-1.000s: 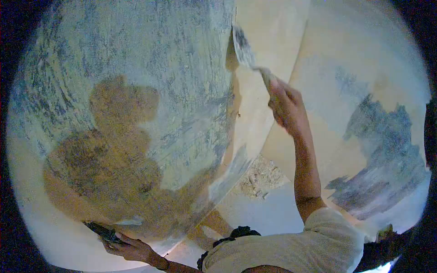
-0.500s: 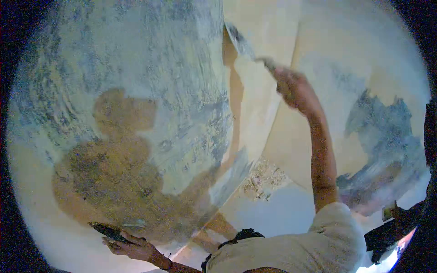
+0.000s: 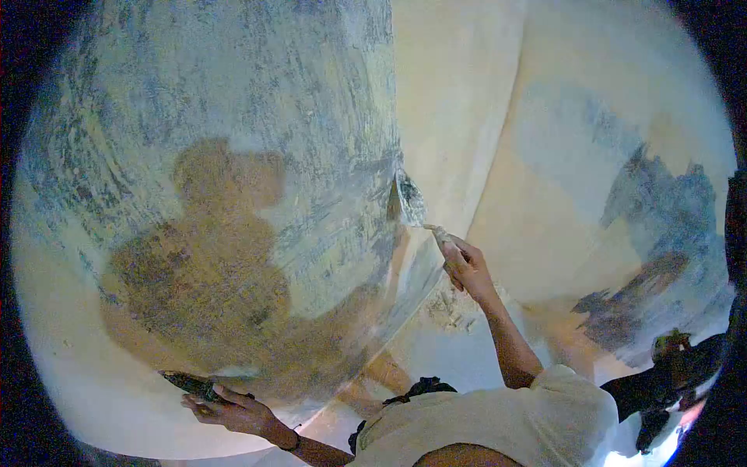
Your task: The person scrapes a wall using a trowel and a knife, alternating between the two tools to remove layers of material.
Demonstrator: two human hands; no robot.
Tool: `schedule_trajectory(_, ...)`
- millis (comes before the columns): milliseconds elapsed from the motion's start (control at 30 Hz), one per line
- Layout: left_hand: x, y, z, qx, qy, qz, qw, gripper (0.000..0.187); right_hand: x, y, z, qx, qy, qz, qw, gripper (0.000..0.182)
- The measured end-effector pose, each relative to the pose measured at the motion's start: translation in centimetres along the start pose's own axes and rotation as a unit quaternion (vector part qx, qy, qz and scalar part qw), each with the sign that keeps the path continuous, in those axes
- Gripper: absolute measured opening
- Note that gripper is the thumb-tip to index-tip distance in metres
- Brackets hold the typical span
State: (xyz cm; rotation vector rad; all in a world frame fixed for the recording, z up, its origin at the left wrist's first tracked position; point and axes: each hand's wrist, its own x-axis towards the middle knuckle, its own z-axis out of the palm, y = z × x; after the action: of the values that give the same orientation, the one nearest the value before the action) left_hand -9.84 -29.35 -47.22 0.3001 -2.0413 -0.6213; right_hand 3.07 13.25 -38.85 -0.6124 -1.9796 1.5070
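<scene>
My right hand [image 3: 467,268] is closed round the handle of a putty knife [image 3: 411,201]. Its broad blade, smeared with grey and white, lies against the wall along the corner line, beside the grey-streaked wall face [image 3: 311,101]. At the lower left, my left hand [image 3: 233,410] grips a dark, flat tool [image 3: 189,384] coated with smears, whose exact kind I cannot make out. That tool is close to the lower part of the wall, and my fingers cover its near end.
A cream wall strip [image 3: 459,86] runs up beside the corner. Grey patches [image 3: 661,202] mark the wall at right. Crumbly debris [image 3: 451,310] lies below my right hand. Dark shapes [image 3: 669,381], not clear in kind, stand at the lower right. My shadow falls across the left wall.
My right hand has come down along the corner with the putty knife, and my arm is more bent. The left hand keeps nearly the same place with its tool.
</scene>
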Motion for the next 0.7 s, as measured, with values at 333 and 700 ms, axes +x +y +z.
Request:
schedule_trajectory(333,0.0,0.1,0.3,0.000,0.017,-0.022,1.000,0.066,3.8,-8.7,-0.8,-0.023,0.055,-0.067,0.996,0.044)
schedule_trajectory(700,0.2,0.9,0.8,-0.027,0.009,-0.086,0.996,0.069,8.8,-25.4,-3.0,-0.104,0.134,-0.249,0.953,0.049)
